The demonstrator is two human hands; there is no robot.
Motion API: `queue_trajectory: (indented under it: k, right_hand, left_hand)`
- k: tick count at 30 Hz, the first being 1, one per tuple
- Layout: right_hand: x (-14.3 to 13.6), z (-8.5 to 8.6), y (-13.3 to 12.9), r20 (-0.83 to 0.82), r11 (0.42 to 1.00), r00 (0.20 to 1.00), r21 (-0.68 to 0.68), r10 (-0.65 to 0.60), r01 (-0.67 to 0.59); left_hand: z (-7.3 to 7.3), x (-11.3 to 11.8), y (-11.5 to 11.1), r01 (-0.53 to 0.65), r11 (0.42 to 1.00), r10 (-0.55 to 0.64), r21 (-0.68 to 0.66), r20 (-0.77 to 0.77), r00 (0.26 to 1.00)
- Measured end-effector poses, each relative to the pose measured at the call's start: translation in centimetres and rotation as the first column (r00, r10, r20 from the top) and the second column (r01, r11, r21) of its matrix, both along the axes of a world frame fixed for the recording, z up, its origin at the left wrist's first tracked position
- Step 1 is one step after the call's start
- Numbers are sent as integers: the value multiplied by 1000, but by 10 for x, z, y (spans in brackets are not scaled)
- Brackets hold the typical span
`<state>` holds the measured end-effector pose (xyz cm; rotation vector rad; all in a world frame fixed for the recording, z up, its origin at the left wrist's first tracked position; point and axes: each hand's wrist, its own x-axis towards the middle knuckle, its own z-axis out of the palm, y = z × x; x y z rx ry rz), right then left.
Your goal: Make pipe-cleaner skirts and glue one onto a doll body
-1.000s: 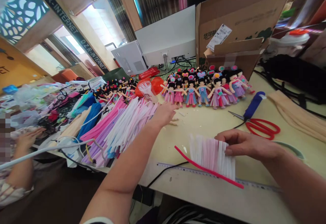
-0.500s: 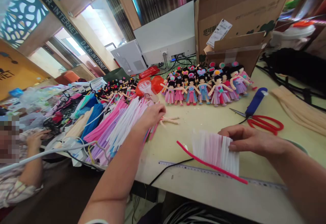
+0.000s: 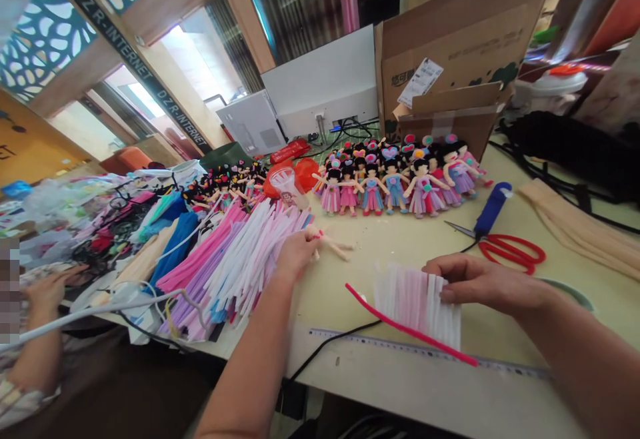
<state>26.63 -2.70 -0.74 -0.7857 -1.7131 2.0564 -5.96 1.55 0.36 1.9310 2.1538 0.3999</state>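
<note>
My left hand [image 3: 299, 252] has its fingers closed at a small beige pipe-cleaner figure [image 3: 336, 246] on the table, beside the bundle of white and pink pipe cleaners [image 3: 255, 246]. My right hand [image 3: 480, 282] pinches the edge of a flat row of short white and pale pink strips [image 3: 417, 302]. A long bright red-pink pipe cleaner [image 3: 410, 329] crosses the lower edge of that row. Behind stand several small dolls [image 3: 393, 179] in colourful skirts.
Red-handled scissors [image 3: 513, 252] and a blue-handled tool [image 3: 493, 209] lie at the right. A ruler [image 3: 360, 340] and black cable run along the front. At the back are a cardboard box [image 3: 455, 46] and monitor [image 3: 325, 79]. A person's hand [image 3: 47, 286] shows at far left.
The view has shifted a little. My left hand has moved down and now closes at the beige figure, whose legs have swung lower. My right hand still holds the strip row.
</note>
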Motion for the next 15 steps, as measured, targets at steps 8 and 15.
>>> queue_trajectory:
  k: [8, 15]
  right_hand:
    - [-2, 2, 0, -46, 999, 998, -31, 39, -41]
    - [-3, 5, 1, -63, 1000, 998, -24, 15, -17]
  left_hand:
    - [34, 35, 51, 188, 965, -198, 185, 38, 979]
    - [35, 68, 103, 228, 945, -225, 235, -39, 974]
